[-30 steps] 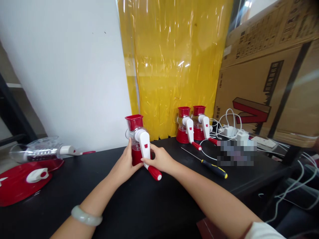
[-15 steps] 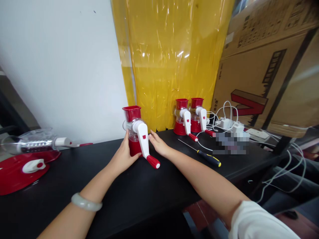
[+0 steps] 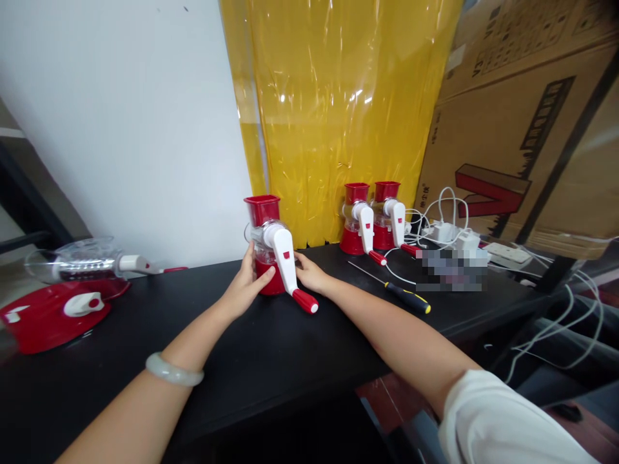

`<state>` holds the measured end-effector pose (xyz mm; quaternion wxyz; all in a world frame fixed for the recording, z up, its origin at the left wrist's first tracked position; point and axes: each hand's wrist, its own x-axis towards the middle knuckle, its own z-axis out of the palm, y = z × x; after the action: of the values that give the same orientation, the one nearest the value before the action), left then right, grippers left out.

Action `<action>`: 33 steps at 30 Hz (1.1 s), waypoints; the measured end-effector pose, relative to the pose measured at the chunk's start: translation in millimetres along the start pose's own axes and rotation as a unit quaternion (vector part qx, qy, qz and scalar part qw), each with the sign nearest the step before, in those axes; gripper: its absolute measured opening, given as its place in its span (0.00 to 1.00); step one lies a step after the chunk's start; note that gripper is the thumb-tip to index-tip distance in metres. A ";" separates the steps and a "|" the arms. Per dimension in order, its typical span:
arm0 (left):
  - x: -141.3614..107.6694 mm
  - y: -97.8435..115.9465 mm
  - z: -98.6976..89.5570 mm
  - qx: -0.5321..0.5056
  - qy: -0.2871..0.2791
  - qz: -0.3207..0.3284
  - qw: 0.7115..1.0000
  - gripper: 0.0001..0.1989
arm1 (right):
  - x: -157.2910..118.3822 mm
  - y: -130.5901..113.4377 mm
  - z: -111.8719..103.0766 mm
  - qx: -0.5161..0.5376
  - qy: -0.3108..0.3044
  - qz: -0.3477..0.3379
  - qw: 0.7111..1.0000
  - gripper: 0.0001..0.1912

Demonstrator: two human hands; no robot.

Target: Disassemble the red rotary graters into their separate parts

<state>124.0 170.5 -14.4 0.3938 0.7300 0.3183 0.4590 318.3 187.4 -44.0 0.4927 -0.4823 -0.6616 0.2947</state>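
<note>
In the head view a red and white rotary grater [image 3: 266,209] stands upright on the black table, its clear drum housing in the middle. Its white crank [image 3: 284,258] slants down to a red handle [image 3: 305,301] toward me. My left hand [image 3: 247,285] is wrapped round the grater's left side, thumb across the front of the red base and fingers behind. At the right side, my right hand [image 3: 312,274] presses against the body, with its fingertips partly hidden behind the crank.
Two more rotary graters [image 3: 356,219] stand at the back right. A screwdriver [image 3: 407,297] lies in front of them. White cables and chargers [image 3: 442,230] sit beside a large cardboard box [image 3: 512,142]. A red-based grater [image 3: 58,316] lies at the left. Behind hangs a yellow plastic curtain [image 3: 333,116].
My right hand has closed in on the grater's right side, its fingers now going behind the crank. My left thumb has moved up on the base. The view has shifted slightly.
</note>
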 end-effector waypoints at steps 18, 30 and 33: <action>-11.4 71.4 -50.9 0.171 -0.041 0.031 0.984 0.43 | -39.8 -69.0 -23.8 -0.395 -0.072 -0.084 0.912 0.35; -7.1 53.5 -53.7 0.218 -0.006 0.088 0.972 0.39 | -49.7 -72.0 -11.1 -0.324 -0.107 -0.163 0.926 0.28; -5.0 40.6 -54.6 0.182 -0.002 0.068 0.981 0.39 | -49.4 -70.9 -10.4 -0.304 -0.116 -0.160 0.932 0.26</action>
<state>76.0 162.1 33.4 0.2235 0.8102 0.3454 0.4174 305.8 115.0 2.7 0.2834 -0.4591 -0.8404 0.0502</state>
